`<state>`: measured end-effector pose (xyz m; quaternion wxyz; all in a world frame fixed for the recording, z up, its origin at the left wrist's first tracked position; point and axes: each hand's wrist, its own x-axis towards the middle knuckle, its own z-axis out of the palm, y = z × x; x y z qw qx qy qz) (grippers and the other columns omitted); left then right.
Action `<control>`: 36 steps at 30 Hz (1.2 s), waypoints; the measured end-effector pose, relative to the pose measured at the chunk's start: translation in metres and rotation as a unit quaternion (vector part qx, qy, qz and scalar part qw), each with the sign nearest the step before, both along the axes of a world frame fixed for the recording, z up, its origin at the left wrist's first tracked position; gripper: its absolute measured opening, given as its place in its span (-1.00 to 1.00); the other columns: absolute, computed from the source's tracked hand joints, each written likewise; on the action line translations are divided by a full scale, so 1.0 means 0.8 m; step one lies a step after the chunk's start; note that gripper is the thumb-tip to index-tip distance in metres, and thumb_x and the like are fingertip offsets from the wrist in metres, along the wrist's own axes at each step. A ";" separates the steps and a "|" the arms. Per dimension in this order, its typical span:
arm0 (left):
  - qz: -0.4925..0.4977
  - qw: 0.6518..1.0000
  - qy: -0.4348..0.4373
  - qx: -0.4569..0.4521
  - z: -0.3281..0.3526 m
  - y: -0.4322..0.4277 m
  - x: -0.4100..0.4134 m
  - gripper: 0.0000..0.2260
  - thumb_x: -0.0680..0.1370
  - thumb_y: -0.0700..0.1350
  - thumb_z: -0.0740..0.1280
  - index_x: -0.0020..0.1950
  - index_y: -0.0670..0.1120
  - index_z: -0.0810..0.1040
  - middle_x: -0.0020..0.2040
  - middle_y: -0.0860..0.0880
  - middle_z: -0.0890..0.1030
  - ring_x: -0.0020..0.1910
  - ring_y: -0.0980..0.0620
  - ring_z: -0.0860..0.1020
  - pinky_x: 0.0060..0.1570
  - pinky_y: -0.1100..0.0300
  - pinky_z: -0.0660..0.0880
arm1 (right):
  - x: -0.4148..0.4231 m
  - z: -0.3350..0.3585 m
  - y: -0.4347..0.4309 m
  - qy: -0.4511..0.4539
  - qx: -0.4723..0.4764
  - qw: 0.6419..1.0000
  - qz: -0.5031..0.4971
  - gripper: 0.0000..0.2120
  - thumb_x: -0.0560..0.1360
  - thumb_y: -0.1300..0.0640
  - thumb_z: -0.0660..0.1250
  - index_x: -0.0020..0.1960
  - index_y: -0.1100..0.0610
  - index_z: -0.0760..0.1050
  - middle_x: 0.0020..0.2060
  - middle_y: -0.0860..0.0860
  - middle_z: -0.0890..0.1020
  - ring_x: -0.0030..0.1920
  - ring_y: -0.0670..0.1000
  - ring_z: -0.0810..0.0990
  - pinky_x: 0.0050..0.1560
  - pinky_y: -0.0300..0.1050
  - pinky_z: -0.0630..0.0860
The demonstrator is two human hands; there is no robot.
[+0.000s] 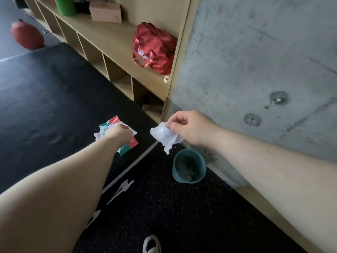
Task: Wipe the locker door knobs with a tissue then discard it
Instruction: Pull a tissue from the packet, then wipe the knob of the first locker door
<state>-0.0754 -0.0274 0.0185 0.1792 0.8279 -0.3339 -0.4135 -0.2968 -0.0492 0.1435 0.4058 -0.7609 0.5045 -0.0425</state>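
A grey concrete wall (255, 61) fills the right and upper right of the frame. Below it, a dark speckled rubber floor (164, 207) spreads across the bottom, with a black mat (45, 88) at the left. A pale wooden shelf unit (113, 39) with open cubbies runs from the upper left down to the centre, ending against the wall.

Two bare forearms reach in from the lower corners. A shiny red bag (153, 50) with white lettering sits on the shelf at upper centre. A red rounded object (27, 36) lies on the floor at far upper left. A pink box (105, 11) and a green cylinder (64, 5) stand on the shelf at the top edge.

A small teal bin (201, 161) stands on the floor beside the wall, lower centre, with crumpled paper inside. The right hand (189, 128), at centre, pinches a crumpled white tissue (164, 136) between thumb and fingertips. The tissue hangs just above and to the left of the bin's mouth in the frame.

The left hand (120, 132), just left of centre, grips a red, green and white tissue packet (130, 143), its fingers hidden behind the back of the hand. A white arrow marking (122, 189) is painted on the floor, and a white shoe (152, 243) shows at the bottom edge.
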 end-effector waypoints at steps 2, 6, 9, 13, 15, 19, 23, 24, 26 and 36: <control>-0.022 0.998 0.054 -0.020 0.017 -0.007 -0.024 -0.73 0.62 -0.15 0.25 0.30 -0.03 0.56 0.20 -0.06 0.61 0.18 -0.08 0.58 0.18 0.11 0.52 | -0.022 0.015 0.002 -0.003 -0.020 1.000 -0.008 -0.88 0.53 -0.06 0.36 -0.06 -0.02 0.58 -0.24 -0.17 0.59 -0.20 -0.14 0.54 -0.21 -0.23 0.40; -0.100 0.964 0.239 -0.066 0.076 -0.026 -0.109 -0.80 0.63 -0.09 0.29 0.21 -0.11 0.59 0.15 -0.10 0.65 0.09 -0.01 0.63 0.21 0.10 0.55 | -0.077 0.043 0.010 0.005 -0.051 0.998 -0.023 -0.93 0.53 0.08 0.38 -0.02 -0.04 0.50 -0.30 -0.16 0.46 -0.32 -0.11 0.44 -0.36 -0.25 0.31; -0.191 0.924 0.323 -0.073 0.127 -0.026 -0.184 -0.70 0.66 0.07 0.22 0.07 -0.17 0.53 0.00 -0.12 0.53 -0.04 -0.04 0.48 0.14 0.08 0.42 | -0.129 0.067 0.020 -0.016 -0.075 0.996 -0.046 -0.80 0.55 0.15 0.32 0.12 -0.08 0.48 -0.26 -0.10 0.53 -0.35 -0.08 0.47 -0.43 -0.29 0.36; -0.247 0.882 0.395 -0.071 0.193 -0.006 -0.290 -0.46 0.64 0.28 0.08 0.22 -0.14 0.55 0.01 -0.17 0.60 -0.04 -0.08 0.59 0.02 0.10 0.48 | -0.219 0.099 0.040 -0.046 -0.109 0.988 -0.101 -0.61 0.52 0.22 0.27 0.19 -0.23 0.42 -0.17 -0.10 0.48 -0.30 -0.03 0.50 -0.38 -0.25 0.41; -0.269 0.871 0.405 -0.073 0.226 0.016 -0.355 -0.52 0.67 0.20 0.04 0.18 -0.12 0.57 -0.03 -0.12 0.66 -0.09 -0.03 0.64 -0.06 0.15 0.54 | -0.286 0.115 0.058 -0.062 -0.138 0.978 -0.146 -0.62 0.52 0.19 0.28 0.20 -0.24 0.41 -0.03 -0.05 0.51 -0.19 0.00 0.54 -0.24 -0.18 0.47; -0.354 0.857 0.360 -0.103 0.256 0.042 -0.441 -0.72 0.65 0.01 0.26 0.27 -0.11 0.55 0.11 -0.12 0.66 0.06 -0.05 0.65 0.20 0.00 0.57 | -0.389 0.143 0.097 -0.062 -0.184 0.958 -0.209 -0.67 0.54 0.16 0.28 0.24 -0.15 0.42 -0.18 -0.09 0.57 -0.28 -0.09 0.50 -0.33 -0.27 0.37; -0.417 0.837 0.320 -0.156 0.291 0.070 -0.558 -0.70 0.57 -0.09 0.43 0.28 -0.13 0.56 0.00 -0.06 0.66 -0.05 0.00 0.63 0.04 0.08 0.60 | -0.512 0.173 0.153 -0.052 -0.236 0.934 -0.262 -0.72 0.57 0.06 0.28 0.26 -0.13 0.41 -0.25 -0.08 0.50 -0.29 -0.08 0.48 -0.36 -0.30 0.32; -0.427 0.829 0.319 -0.169 0.305 0.079 -0.587 -0.71 0.58 -0.10 0.41 0.28 -0.11 0.56 -0.04 -0.02 0.66 -0.07 0.02 0.62 0.01 0.10 0.59 | -0.542 0.179 0.166 -0.050 -0.245 0.928 -0.277 -0.73 0.58 0.04 0.28 0.26 -0.13 0.40 -0.21 -0.07 0.52 -0.26 -0.06 0.49 -0.34 -0.29 0.32; -0.460 0.808 0.315 -0.190 0.329 0.101 -0.657 -0.71 0.60 -0.10 0.39 0.32 -0.07 0.53 -0.11 0.05 0.64 -0.14 0.08 0.60 -0.04 0.11 0.57 | -0.613 0.196 0.202 -0.051 -0.267 0.911 -0.309 -0.73 0.58 0.02 0.28 0.26 -0.12 0.39 -0.16 -0.07 0.54 -0.24 -0.04 0.50 -0.33 -0.27 0.33; -0.515 0.770 0.242 -0.291 0.426 0.150 -0.849 -0.76 0.63 -0.05 0.35 0.28 -0.03 0.56 0.04 -0.04 0.68 0.01 0.03 0.65 0.17 -0.08 0.60 | -0.771 0.276 0.294 -0.069 -0.410 0.830 -0.371 -0.89 0.54 0.12 0.31 0.02 -0.01 0.41 -0.23 -0.05 0.59 -0.22 0.06 0.54 -0.20 -0.08 0.49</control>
